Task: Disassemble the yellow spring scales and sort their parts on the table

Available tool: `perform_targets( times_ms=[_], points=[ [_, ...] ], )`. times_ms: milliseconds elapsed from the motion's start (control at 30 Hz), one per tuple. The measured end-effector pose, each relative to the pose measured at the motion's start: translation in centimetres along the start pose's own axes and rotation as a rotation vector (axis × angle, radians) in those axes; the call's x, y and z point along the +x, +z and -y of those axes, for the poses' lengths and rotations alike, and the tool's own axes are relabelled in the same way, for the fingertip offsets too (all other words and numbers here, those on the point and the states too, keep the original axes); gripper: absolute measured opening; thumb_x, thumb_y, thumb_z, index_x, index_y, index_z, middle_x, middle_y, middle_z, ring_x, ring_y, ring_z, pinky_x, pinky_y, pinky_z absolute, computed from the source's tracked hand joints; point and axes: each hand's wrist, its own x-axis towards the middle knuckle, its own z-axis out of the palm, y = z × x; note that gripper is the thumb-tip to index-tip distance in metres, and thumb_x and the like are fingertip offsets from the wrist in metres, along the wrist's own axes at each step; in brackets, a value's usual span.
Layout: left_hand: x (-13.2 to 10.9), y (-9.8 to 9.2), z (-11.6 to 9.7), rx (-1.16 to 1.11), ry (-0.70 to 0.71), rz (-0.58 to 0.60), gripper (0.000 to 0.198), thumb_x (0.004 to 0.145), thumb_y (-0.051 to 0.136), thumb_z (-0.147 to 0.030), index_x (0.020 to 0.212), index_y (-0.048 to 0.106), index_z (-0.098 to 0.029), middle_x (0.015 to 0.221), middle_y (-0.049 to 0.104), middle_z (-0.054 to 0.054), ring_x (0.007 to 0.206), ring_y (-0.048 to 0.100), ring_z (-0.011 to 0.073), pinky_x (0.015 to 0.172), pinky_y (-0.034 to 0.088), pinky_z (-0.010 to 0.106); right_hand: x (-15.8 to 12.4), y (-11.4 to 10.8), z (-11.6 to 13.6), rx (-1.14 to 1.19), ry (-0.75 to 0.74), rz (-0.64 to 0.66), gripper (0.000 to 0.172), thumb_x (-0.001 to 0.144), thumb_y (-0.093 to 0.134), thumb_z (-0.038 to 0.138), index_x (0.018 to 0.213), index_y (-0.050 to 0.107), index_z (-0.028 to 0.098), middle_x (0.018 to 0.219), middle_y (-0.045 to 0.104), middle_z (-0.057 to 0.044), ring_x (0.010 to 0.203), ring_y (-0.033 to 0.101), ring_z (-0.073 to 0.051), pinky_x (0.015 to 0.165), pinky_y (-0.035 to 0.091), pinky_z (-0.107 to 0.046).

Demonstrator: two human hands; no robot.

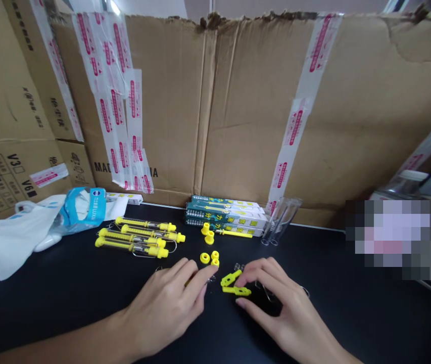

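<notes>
My left grip (170,298) rests low over the table (97,316), thumb and index finger close together. A thin metal part (212,278) shows at the fingertips; I cannot tell whether they clamp it. My right grip (289,298) is spread, thumb and index finger apart. Two yellow slotted pieces (230,290) lie on the table between both grips, nearest the right index fingertip. Three yellow collars (205,263) lie just beyond my left index finger. Farther left lie four assembled yellow-and-clear tubes (141,236).
</notes>
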Motion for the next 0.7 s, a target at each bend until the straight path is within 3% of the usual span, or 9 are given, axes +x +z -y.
perform_targets(
  times_ms=[167, 300, 400, 700],
  points=[
    [-0.2, 0.0, 0.0, 0.015, 0.019, 0.033, 0.035, 0.101, 0.035, -0.017, 0.135, 0.046, -0.015, 0.093, 0.070, 0.006, 0.083, 0.069, 0.0211, 0.062, 0.061, 0.032, -0.4, 0.4, -0.4, -0.021, -0.002, 0.041, 0.007, 0.092, 0.057, 0.021, 0.094, 0.063, 0.025, 0.095, 0.064, -0.004, 0.091, 0.061, -0.022, 0.081, 0.052, -0.038],
    [-0.4, 0.1, 0.0, -0.032, 0.017, 0.047, 0.030, 0.103, 0.035, -0.023, 0.130, 0.047, -0.016, 0.098, 0.072, 0.006, 0.085, 0.070, 0.0219, 0.064, 0.063, 0.034, -0.5, 0.7, -1.1, -0.093, -0.002, 0.028, 0.021, 0.092, 0.058, 0.024, 0.113, 0.061, 0.026, 0.104, 0.061, -0.006, 0.097, 0.060, -0.023, 0.086, 0.051, -0.042],
    [-0.4, 0.1, 0.1, -0.063, 0.025, 0.031, 0.027, 0.103, 0.036, -0.024, 0.125, 0.048, -0.017, 0.098, 0.072, 0.006, 0.085, 0.071, 0.0230, 0.063, 0.063, 0.036, -0.6, 0.6, -1.3, -0.165, 0.002, 0.025, 0.028, 0.092, 0.059, 0.026, 0.121, 0.060, 0.026, 0.105, 0.056, -0.008, 0.094, 0.059, -0.024, 0.082, 0.053, -0.042],
    [-0.6, 0.0, 0.2, -0.104, 0.003, 0.042, 0.027, 0.103, 0.038, -0.027, 0.127, 0.047, -0.019, 0.093, 0.070, 0.005, 0.080, 0.071, 0.0203, 0.066, 0.063, 0.033, -0.3, 0.6, -0.9, -0.156, 0.025, 0.031, 0.013, 0.091, 0.060, 0.028, 0.100, 0.069, 0.025, 0.095, 0.055, -0.006, 0.087, 0.061, -0.022, 0.077, 0.055, -0.039]
  ],
)
